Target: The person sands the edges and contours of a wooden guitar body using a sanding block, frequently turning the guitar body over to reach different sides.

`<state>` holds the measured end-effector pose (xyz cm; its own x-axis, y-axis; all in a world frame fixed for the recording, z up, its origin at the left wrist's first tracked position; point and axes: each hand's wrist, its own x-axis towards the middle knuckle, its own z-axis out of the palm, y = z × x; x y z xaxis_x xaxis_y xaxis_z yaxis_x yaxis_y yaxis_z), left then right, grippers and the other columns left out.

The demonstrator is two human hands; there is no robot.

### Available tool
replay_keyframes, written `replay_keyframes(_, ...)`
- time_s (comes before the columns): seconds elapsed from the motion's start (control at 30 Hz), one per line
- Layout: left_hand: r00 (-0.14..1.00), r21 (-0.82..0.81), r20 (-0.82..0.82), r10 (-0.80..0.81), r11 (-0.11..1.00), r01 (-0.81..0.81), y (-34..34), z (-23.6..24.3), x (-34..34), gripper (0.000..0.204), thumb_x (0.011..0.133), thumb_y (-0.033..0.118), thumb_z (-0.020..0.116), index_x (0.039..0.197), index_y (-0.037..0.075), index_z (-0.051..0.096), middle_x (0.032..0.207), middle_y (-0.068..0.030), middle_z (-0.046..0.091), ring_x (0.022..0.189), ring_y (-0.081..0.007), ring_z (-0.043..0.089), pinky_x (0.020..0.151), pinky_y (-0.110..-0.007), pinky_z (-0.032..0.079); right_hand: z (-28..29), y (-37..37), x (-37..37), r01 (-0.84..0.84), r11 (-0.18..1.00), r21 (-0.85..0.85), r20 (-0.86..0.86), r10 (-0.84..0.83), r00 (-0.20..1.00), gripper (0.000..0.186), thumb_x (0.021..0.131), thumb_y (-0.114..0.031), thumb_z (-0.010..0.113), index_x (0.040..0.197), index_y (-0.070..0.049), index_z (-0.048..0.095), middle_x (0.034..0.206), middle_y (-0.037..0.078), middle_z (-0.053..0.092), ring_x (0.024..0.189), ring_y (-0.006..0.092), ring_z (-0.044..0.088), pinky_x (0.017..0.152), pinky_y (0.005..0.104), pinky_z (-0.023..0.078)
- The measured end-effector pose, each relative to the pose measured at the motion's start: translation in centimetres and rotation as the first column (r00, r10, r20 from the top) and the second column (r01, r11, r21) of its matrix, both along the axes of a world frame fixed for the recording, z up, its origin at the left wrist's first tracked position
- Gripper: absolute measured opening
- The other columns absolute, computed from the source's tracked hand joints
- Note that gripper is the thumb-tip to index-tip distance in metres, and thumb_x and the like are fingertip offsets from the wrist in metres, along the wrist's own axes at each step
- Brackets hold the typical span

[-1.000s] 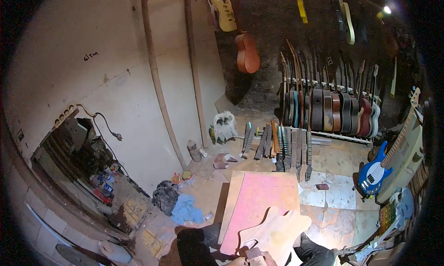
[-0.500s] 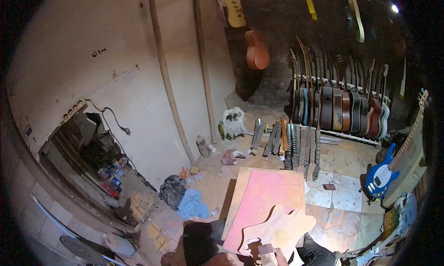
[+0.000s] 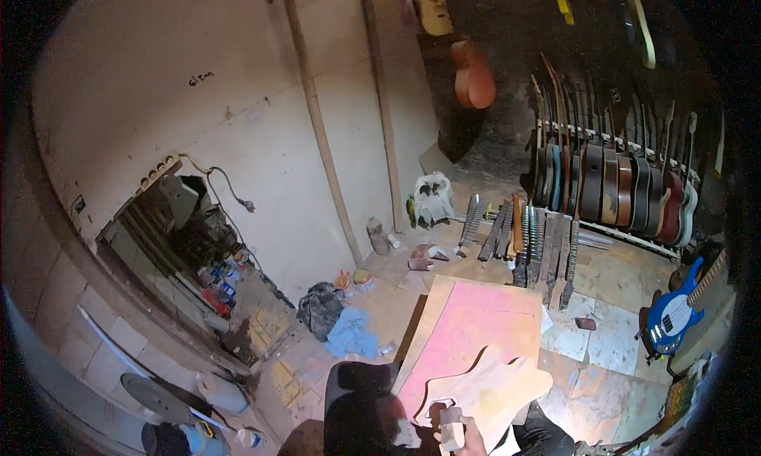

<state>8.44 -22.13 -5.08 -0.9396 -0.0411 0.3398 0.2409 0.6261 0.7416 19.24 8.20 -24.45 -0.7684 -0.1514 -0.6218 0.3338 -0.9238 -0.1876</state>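
An unfinished, bare-wood electric guitar body (image 3: 495,388) lies on a board with a pink top (image 3: 483,317), close in front of me. A cut-out opening shows near its lower left edge. My right hand (image 3: 472,438) grips a small pale block (image 3: 452,432), perhaps a sanding block, at the guitar body's near edge beside that opening. At the bottom edge, left of the block, my left hand (image 3: 407,435) is partly in view by the body's near left corner. Its fingers are shadowed and blurred.
Several guitar necks (image 3: 547,246) lie on the floor beyond the board. A rack of guitars (image 3: 614,182) stands at the far right, with a blue bass guitar (image 3: 674,313) nearer. Left of the board lie a blue cloth (image 3: 353,335) and a black plastic bag (image 3: 321,309).
The view has swung left, so the room sits farther right in the picture. My right hand still holds the block at the guitar body's near edge; my left hand appears slightly higher.
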Motion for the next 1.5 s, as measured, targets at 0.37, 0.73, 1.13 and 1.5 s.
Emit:
replay_keyframes(0.37, 0.993, 0.005, 0.091, -0.078, 0.997, 0.078, 1.3, 0.2, 1.4, 0.031, 0.097, 0.033, 0.066, 0.108, 0.005, 0.075, 0.106, -0.0124, 0.072, 0.097, -0.0293, 0.068, 0.085, -0.043, 0.054, -2.2, -1.1, 0.0, 0.038, 0.995, 0.096, -0.088, -0.029, 0.996, 0.052, 0.092, -0.031, 0.061, 0.134, -0.001, 0.056, 0.116, 0.017, 0.067, 0.100, 0.0314, 0.069, 0.084, 0.0552, 0.062)
replay_keyframes(0.73, 0.966, 0.017, 0.192, -0.172, 0.985, 0.173, 1.4, -0.7, 2.9, 0.036, 0.093, 0.038, 0.069, 0.108, 0.006, 0.076, 0.107, -0.0143, 0.072, 0.098, -0.0311, 0.069, 0.086, -0.044, 0.055, -0.6, -1.5, 0.4, 0.001, 0.991, 0.134, 0.038, -0.006, 0.999, 0.046, 0.094, -0.034, 0.060, 0.128, -0.003, 0.058, 0.104, 0.016, 0.068, 0.086, 0.0318, 0.070, 0.079, 0.0500, 0.063)
replay_keyframes(1.13, 0.862, 0.087, 0.380, -0.336, 0.940, 0.329, 1.2, -2.8, 5.6, 0.041, 0.089, 0.043, 0.072, 0.107, 0.006, 0.077, 0.108, -0.0165, 0.073, 0.099, -0.0330, 0.069, 0.086, -0.046, 0.055, 0.0, -1.9, 0.8, 0.020, 0.969, 0.247, 0.005, -0.022, 1.000, 0.045, 0.099, -0.037, 0.054, 0.130, -0.005, 0.056, 0.102, 0.015, 0.066, 0.086, 0.0294, 0.069, 0.076, 0.0469, 0.063)
replay_keyframes(1.5, 0.711, 0.151, 0.575, -0.406, 0.906, 0.395, -2.1, -7.1, 9.7, 0.045, 0.086, 0.047, 0.075, 0.107, 0.007, 0.078, 0.110, -0.0185, 0.073, 0.100, -0.0347, 0.070, 0.087, -0.048, 0.055, 2.5, -2.7, 0.5, 0.014, 0.961, 0.277, 0.050, -0.029, 0.998, 0.039, 0.100, -0.028, 0.049, 0.129, -0.005, 0.062, 0.107, 0.011, 0.070, 0.087, 0.0240, 0.070, 0.071, 0.0408, 0.060)
